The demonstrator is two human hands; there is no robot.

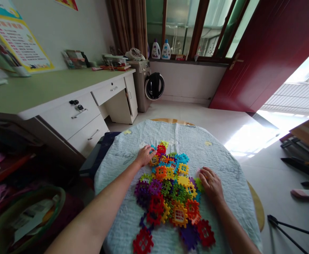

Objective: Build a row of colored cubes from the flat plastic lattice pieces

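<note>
A loose heap of plastic interlocking building blocks, square with toothed edges and some with window grids, lies on the cloth-covered round table. At the heap's far left edge is my left hand, its fingers stretched out against a blue block and close to a red block. My right hand rests on the heap's right side, fingers loosely extended beside a light green block. I see nothing held in either hand, though the undersides of the fingers are hidden. Nearest me lie a dark red block and a purple block.
A pale blue cloth covers the table. Left stands a green-topped desk with drawers, then a washing machine with its door open. A basket is at lower left, black stand legs at lower right.
</note>
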